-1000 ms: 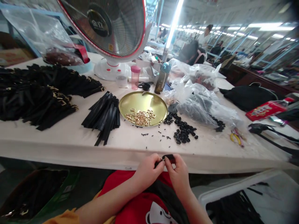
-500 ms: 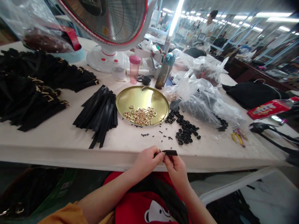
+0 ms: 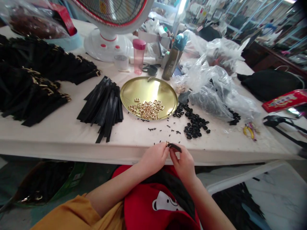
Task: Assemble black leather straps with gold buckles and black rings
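Both hands meet at the table's front edge around one short black strap [image 3: 175, 147]. My right hand [image 3: 184, 161] pinches the strap between thumb and fingers. My left hand [image 3: 156, 157] is closed at the strap's other end, where a small gold buckle [image 3: 167, 144] shows at the fingertips. Just beyond lies a round gold tray [image 3: 153, 88] with a heap of gold buckles [image 3: 147, 110] along its near side. Left of the tray is a fanned bundle of black straps [image 3: 102, 107]. Small black round pieces [image 3: 195, 126] lie in a pile to the right.
A white fan [image 3: 107, 41] stands at the back left, near a pink cup [image 3: 138, 57] and a dark bottle [image 3: 174, 59]. Buckled black straps [image 3: 35, 92] are heaped at far left. Plastic bags [image 3: 211, 92] and yellow-handled pliers [image 3: 249, 131] lie to the right.
My view has tipped downward, so the table things sit higher. Both hands stay together on the strap; its free end now slants down, and the gold buckle shows more clearly.
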`<state>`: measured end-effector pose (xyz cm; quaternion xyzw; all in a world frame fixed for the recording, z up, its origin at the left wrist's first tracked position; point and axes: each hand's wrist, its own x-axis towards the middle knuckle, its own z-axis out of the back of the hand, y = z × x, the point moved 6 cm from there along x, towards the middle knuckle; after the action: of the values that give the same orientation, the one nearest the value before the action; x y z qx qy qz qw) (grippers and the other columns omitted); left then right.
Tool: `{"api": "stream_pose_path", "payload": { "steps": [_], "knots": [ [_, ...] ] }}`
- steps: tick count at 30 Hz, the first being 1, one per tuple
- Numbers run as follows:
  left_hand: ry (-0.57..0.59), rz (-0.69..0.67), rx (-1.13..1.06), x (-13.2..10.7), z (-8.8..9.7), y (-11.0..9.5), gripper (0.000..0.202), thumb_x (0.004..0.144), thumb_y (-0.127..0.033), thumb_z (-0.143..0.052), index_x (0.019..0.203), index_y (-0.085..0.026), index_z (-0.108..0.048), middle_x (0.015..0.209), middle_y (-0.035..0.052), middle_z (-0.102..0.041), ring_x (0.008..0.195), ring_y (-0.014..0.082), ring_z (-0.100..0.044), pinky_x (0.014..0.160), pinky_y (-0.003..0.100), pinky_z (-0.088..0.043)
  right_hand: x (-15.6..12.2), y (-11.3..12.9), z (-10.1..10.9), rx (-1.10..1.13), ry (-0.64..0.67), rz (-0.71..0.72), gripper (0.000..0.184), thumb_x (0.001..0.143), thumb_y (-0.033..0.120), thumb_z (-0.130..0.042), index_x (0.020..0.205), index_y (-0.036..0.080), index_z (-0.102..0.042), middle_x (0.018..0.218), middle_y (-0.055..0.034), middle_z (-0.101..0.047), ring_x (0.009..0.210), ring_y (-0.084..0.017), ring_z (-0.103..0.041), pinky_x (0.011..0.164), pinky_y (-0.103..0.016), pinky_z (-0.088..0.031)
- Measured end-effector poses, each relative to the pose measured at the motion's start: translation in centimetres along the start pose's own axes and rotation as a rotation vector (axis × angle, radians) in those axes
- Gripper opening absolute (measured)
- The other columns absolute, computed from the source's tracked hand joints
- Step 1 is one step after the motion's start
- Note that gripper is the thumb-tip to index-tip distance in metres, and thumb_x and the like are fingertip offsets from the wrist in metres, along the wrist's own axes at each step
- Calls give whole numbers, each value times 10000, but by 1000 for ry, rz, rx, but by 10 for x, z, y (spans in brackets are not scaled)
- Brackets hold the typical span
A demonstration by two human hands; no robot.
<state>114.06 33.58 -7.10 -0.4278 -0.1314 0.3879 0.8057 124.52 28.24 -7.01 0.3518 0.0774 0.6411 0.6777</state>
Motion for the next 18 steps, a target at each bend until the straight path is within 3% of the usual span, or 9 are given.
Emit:
{"api": "stream_pose_path", "payload": {
  "steps": [4,8,11,14,18],
  "knots": [
    [32,-24,17,-3,0,-8,273,899,-281,-275,778,-179,-497,769,39,-590,691,158,-524,604,257,-346,-2,3,7,-89,-55,76,192,831,270,-485,1002,198,-535,897,-97,-661,818,-209,-618,745,-366,-488],
    [-16,9,-35,-7,2,-11,261,885,-310,-320,752,-184,-507,741,26,-594,673,157,-532,596,255,-354,-1,2,13,-78,-69,-12,171,838,315,-468,928,197,-554,824,-88,-665,743,-205,-620,699,-353,-483],
    [-113,115,-138,-12,5,-6,216,856,-347,-395,951,-183,-500,804,25,-615,703,162,-558,627,260,-394,0,2,17,-7,-47,-128,190,839,352,-462,882,193,-555,775,-71,-659,686,-194,-609,645,-324,-471],
    [-125,125,-256,-16,1,-5,345,855,-292,-392,1184,-186,-407,822,19,-621,717,150,-576,682,269,-427,-2,3,13,93,20,-201,196,839,364,-459,865,194,-552,763,-57,-656,682,-184,-605,634,-302,-457],
    [-33,47,-446,-14,-7,-1,334,856,-240,-355,1158,-197,-492,760,4,-590,623,107,-551,651,234,-444,-3,2,2,142,123,-226,220,855,367,-413,817,192,-541,702,-38,-637,637,-172,-583,601,-287,-429]
  ]
}}
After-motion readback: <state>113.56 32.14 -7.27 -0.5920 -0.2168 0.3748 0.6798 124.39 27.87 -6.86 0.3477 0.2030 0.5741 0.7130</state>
